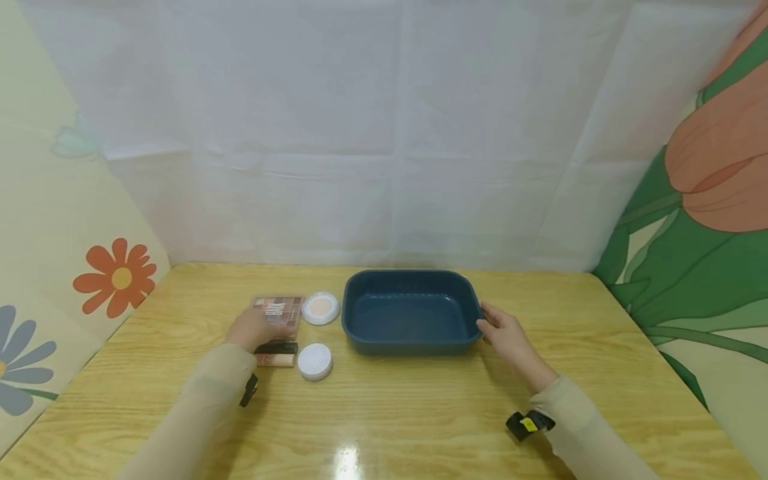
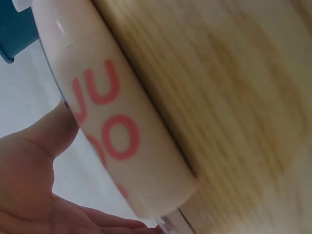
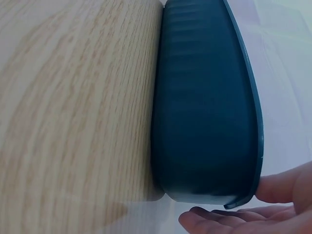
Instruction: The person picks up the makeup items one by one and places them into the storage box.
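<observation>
My left hand (image 1: 255, 327) reaches over the left part of an eyeshadow palette (image 1: 287, 308), which lies flat; its thumb extends along the palette's near side. In the left wrist view the thumb and fingers are spread, partly hidden behind a pale tube with pink letters (image 2: 112, 112). That tube lies beside a black slim item (image 1: 279, 347). My right hand (image 1: 503, 333) holds the right end of a dark blue basin (image 1: 414, 348), thumb at the rim and fingers under its lip. Some fingertips are hidden.
A round compact (image 1: 321, 308) sits between palette and basin. Closer to me stands a round white-lidded jar (image 1: 315, 362). The wooden table (image 1: 408, 413) ends at a white cloth backdrop (image 1: 384, 133). Flower-printed panels (image 1: 708, 267) flank both sides.
</observation>
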Demonstrator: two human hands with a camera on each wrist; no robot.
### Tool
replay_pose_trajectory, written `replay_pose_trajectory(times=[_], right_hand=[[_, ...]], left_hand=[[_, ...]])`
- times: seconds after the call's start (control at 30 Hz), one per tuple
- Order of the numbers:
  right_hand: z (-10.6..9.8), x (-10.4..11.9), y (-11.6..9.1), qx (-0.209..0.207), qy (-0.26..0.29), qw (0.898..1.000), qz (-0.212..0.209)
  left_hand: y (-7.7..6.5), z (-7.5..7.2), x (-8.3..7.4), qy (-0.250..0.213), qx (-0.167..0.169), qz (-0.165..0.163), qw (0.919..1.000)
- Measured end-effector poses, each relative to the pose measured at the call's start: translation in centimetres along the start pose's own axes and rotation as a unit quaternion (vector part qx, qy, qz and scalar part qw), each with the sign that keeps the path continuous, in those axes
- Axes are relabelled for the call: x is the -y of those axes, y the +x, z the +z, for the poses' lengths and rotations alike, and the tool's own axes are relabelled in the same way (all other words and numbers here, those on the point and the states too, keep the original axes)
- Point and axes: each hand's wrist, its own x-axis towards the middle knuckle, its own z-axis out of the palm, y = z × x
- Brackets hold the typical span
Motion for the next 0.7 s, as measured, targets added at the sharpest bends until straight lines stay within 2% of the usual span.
replay_pose_trajectory(times=[0.2,0.37,0.57,0.7], right_hand=[[-0.11,-0.02,-0.05,-0.001,0.001,1.000,-0.005],[-0.16,0.03,-0.02,0.002,0.008,1.000,-0.002],[-0.09,0.01,0.00,0.001,0.005,1.000,0.001],[0.05,-0.10,0.05,-0.003,0.002,1.000,0.001]], left_hand=[[-0.15,-0.20,-0.46,0.040,0.003,-0.030,0.9987],[-0.28,-0.35,-0.57,0.076,-0.006,-0.031,0.9966],[-0.33,-0.33,-0.71,0.088,-0.018,-0.044,0.9950],[-0.46,-0.07,-0.52,0.081,-0.037,-0.038,0.9954]])
